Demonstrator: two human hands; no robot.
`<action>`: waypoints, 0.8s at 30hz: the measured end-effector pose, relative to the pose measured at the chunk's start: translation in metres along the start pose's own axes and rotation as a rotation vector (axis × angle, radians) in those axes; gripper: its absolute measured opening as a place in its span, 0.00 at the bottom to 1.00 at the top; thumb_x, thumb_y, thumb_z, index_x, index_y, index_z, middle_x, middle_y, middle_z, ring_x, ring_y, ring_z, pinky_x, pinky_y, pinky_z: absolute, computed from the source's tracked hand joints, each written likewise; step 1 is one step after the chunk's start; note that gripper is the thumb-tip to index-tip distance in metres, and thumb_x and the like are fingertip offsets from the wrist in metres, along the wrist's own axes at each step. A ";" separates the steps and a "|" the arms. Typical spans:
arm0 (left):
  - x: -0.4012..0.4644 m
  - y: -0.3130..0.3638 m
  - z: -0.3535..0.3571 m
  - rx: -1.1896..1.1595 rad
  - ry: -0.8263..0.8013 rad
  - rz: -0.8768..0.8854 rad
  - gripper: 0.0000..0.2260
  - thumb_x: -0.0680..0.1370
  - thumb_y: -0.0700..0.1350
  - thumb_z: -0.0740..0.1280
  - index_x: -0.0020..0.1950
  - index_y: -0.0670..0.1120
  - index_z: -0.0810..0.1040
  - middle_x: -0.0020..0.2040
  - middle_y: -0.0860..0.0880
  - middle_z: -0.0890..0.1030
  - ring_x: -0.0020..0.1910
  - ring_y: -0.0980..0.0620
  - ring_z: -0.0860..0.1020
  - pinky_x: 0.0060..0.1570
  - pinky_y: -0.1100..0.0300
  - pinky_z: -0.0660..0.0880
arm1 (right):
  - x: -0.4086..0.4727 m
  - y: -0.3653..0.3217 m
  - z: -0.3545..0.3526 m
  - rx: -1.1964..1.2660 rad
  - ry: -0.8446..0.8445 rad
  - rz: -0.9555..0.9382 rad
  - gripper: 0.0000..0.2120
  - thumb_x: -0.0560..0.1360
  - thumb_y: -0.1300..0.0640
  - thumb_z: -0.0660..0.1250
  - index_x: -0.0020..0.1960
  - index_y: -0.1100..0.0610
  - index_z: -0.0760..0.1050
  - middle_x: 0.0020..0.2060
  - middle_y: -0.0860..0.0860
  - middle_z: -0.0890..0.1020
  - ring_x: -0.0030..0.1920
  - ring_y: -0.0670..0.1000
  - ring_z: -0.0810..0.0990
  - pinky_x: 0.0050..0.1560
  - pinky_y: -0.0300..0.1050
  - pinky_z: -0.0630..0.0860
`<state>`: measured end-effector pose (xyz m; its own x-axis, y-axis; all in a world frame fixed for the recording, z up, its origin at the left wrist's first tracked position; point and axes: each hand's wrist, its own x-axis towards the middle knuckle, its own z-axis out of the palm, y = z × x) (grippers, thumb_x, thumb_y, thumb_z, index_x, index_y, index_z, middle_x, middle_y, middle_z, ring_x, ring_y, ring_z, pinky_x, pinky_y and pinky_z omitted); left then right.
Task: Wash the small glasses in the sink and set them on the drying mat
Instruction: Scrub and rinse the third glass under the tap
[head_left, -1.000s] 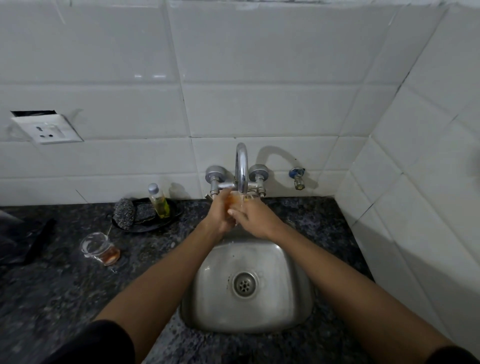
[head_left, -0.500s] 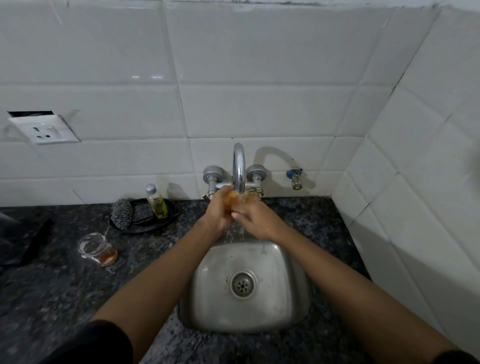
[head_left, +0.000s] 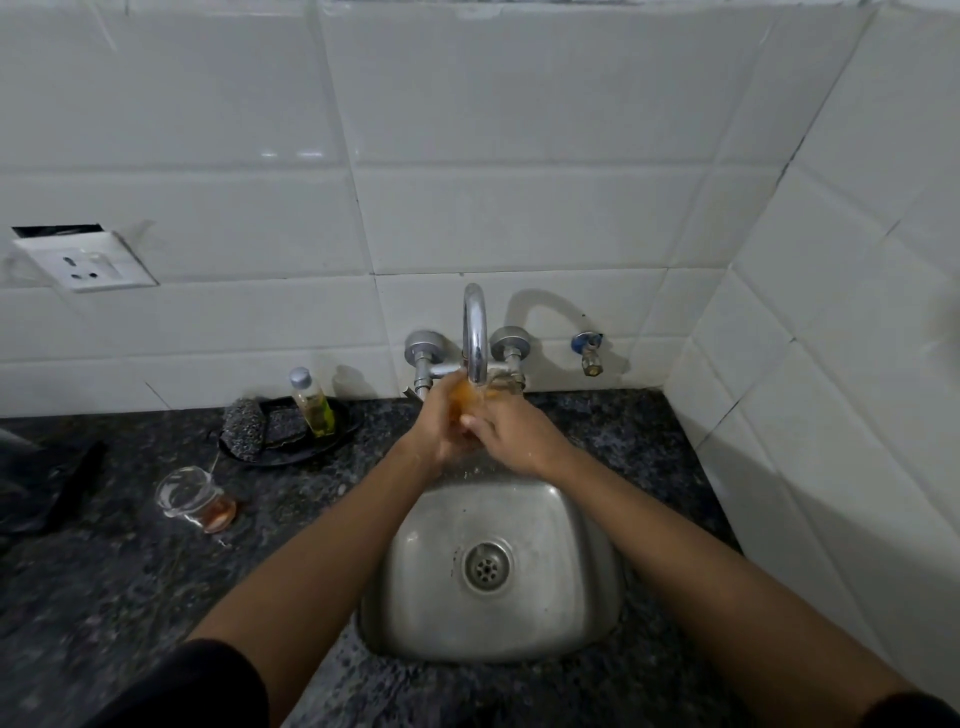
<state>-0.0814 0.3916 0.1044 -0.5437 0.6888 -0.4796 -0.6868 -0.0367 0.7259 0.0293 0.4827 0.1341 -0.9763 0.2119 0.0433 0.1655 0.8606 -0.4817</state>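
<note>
A small glass (head_left: 195, 499) on the dark surface (head_left: 130, 571) left of the sink (head_left: 592, 618) holds a little amber liquid. Under the tap (head_left: 475, 332), the left hand (head_left: 439, 426) curls round another glass (head_left: 462, 402); the right hand (head_left: 511, 428) curls its fingers against it.

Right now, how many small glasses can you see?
2. One glass is held under the tap between the left hand and right hand. The other glass lies on the counter, left of the sink. More may be out of view.
</note>
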 end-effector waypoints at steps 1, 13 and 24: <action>0.001 0.002 -0.001 0.022 -0.021 -0.016 0.20 0.85 0.56 0.61 0.56 0.42 0.85 0.49 0.43 0.86 0.46 0.46 0.82 0.41 0.54 0.78 | -0.001 0.004 -0.001 -0.119 -0.038 -0.029 0.11 0.85 0.50 0.63 0.61 0.54 0.78 0.55 0.53 0.82 0.52 0.52 0.83 0.56 0.55 0.82; 0.004 0.003 0.001 0.021 -0.010 0.019 0.16 0.86 0.51 0.61 0.51 0.41 0.83 0.45 0.43 0.85 0.40 0.47 0.84 0.37 0.56 0.81 | -0.001 0.009 -0.001 -0.008 -0.074 0.020 0.13 0.83 0.46 0.64 0.62 0.51 0.78 0.56 0.51 0.83 0.54 0.52 0.83 0.56 0.57 0.82; -0.001 0.006 0.004 0.027 0.009 0.080 0.17 0.85 0.48 0.61 0.42 0.44 0.83 0.38 0.46 0.83 0.35 0.50 0.83 0.32 0.60 0.78 | 0.000 0.003 -0.002 0.123 -0.027 0.031 0.13 0.85 0.50 0.64 0.67 0.49 0.79 0.59 0.50 0.84 0.54 0.49 0.83 0.58 0.54 0.82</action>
<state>-0.0828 0.3937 0.1109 -0.6009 0.6779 -0.4236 -0.6275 -0.0718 0.7753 0.0304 0.4862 0.1343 -0.9747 0.2236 0.0039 0.1789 0.7901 -0.5864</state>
